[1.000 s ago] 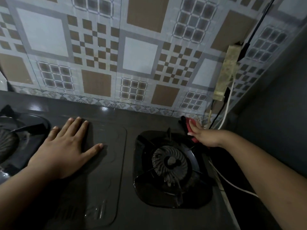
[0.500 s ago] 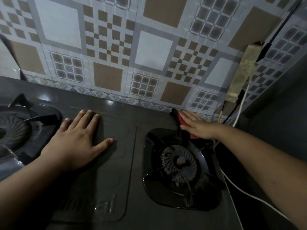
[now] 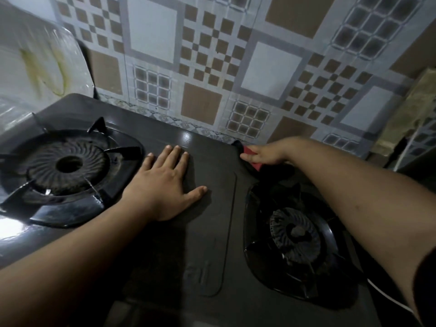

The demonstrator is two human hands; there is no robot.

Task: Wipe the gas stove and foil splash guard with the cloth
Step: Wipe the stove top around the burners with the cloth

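cloth moves left along the stove's back edge

compared with a second ago, the right hand point(image 3: 264, 154) has slid the cloth point(image 3: 250, 154) leftward along the rear of the gas stove point(image 3: 212, 232); it was behind the right burner point(image 3: 295, 234) and is now past that burner's back corner, near the middle of the stove top, just below the patterned wall covering point(image 3: 236, 74). the view has also swung left, so the whole left burner point(image 3: 68, 165) and a crinkled foil splash guard point(image 3: 40, 64) at the stove's left end now show. the left hand point(image 3: 165, 182) has kept its place on the flat centre panel.

the right hand lies palm down over the cloth with fingers closed together and pressing it against the stove; whether the fingers curl around it cannot be told. only a small red patch of the cloth and a dark bit beside it peek out at the fingertips. the left hand is spread flat and open, fingers pointing toward the wall, thumb out to the right, holding nothing.

the stove is dark and glossy, with a bright glare at its left front and a small highlight near the back edge. the foil guard is silvery, blurred, with yellowish streaks on it.
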